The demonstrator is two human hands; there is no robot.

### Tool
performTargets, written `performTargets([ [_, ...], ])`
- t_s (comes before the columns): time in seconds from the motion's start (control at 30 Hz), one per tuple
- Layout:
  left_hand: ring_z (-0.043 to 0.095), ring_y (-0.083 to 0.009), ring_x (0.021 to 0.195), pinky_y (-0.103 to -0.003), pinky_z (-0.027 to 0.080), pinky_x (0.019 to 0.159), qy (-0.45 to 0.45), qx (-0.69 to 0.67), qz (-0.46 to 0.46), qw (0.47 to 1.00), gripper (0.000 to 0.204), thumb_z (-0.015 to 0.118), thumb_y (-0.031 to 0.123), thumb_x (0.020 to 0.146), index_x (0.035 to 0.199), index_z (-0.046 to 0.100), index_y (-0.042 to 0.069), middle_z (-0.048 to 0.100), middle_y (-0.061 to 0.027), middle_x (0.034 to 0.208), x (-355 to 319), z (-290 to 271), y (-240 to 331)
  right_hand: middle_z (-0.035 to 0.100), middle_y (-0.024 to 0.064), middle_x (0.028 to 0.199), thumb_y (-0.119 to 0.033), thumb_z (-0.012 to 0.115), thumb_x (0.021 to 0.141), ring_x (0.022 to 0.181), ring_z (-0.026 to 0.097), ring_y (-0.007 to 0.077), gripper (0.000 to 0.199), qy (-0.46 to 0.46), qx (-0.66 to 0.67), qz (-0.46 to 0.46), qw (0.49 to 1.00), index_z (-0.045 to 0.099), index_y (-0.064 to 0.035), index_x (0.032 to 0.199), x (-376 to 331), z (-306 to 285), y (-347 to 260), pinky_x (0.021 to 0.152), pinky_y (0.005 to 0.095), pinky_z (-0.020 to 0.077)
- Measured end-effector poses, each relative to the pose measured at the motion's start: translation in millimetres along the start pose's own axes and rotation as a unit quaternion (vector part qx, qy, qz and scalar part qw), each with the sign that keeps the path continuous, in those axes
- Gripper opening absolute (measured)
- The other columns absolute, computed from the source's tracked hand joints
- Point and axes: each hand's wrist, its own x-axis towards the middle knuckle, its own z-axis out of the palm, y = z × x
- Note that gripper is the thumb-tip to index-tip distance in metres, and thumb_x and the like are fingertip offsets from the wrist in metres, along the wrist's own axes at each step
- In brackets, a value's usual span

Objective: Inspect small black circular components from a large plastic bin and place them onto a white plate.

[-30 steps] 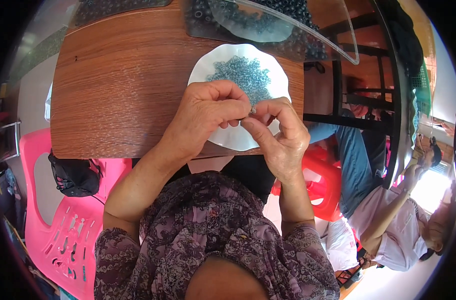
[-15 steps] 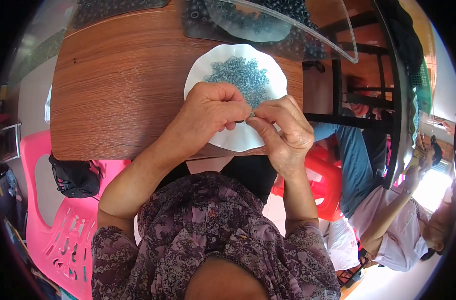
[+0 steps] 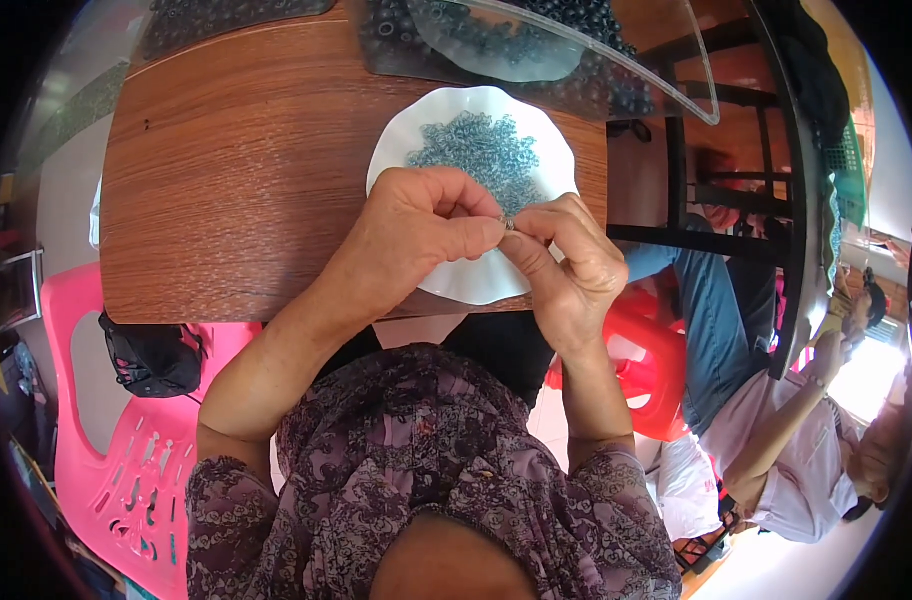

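Risk: dropped ring.
Left hand (image 3: 421, 235) and right hand (image 3: 566, 265) pinch what looks like a small ring (image 3: 510, 223) over the white dish (image 3: 476, 285); loosened fingertips would drop it among the loose rings (image 3: 476, 155).

A dish (image 3: 406, 135) of small rings (image 3: 476, 155) sits on the table (image 3: 236, 170); behind it, perhaps trays (image 3: 566, 50); a chair (image 3: 106, 440) stands left.

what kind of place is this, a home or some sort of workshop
Probably a small handcraft workspace, perhaps a shared one. Both hands, left hand and right hand, pinch a tiny ring over a white dish of small grey rings on a wooden table, with plastic chairs and another seated person nearby.
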Motion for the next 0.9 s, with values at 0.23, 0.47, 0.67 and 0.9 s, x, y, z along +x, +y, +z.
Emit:
performTargets([
  [0.23,0.055,-0.0121,0.066,-0.026,0.044,0.059,0.011,0.131,0.103,0.986,0.010,0.063,0.005,0.075,0.083,0.060,0.000,0.060,-0.0046,0.074,0.9,0.2,-8.9,0.059,0.0046,0.074,0.006,0.064,0.073,0.067,0.051,0.0094,0.006,-0.046,0.157,0.179,0.970,0.060,0.0055,0.077,-3.5,-2.2,-1.6,0.061,0.0208,0.0401],
  [0.47,0.055,-0.0175,0.067,-0.027,0.043,0.059,0.032,0.386,0.268,0.882,0.015,0.065,0.002,0.073,0.086,0.058,0.002,0.054,-0.0075,0.073,2.6,-5.3,1.5,0.062,0.0041,0.075,-0.005,0.056,0.086,0.066,0.051,0.0076,0.012,-0.091,0.265,0.311,0.908,0.061,0.0046,0.080,-3.1,-1.8,-6.6,0.061,0.0198,0.0412],
  [0.67,0.056,-0.0276,0.073,-0.036,0.045,0.063,0.126,0.474,0.310,0.815,0.013,0.063,0.004,0.070,0.082,0.058,0.002,0.057,-0.0110,0.075,-0.9,-8.8,14.2,0.059,0.0045,0.071,0.002,0.063,0.078,0.067,0.052,0.0098,0.003,-0.033,-0.004,0.123,0.992,0.063,0.0024,0.081,-5.0,-1.3,10.7,0.061,0.0221,0.0414],
  [0.9,0.056,-0.0086,0.072,-0.020,0.044,0.065,0.133,0.119,0.176,0.968,0.014,0.064,0.009,0.081,0.091,0.064,-0.002,0.062,-0.0021,0.081,-12.1,-22.4,15.5,0.057,0.0062,0.070,0.005,0.066,0.066,0.066,0.053,0.0190,0.015,-0.038,-0.078,0.016,0.996,0.065,-0.0011,0.080,-1.5,2.5,14.7,0.062,0.0290,0.0422],
])
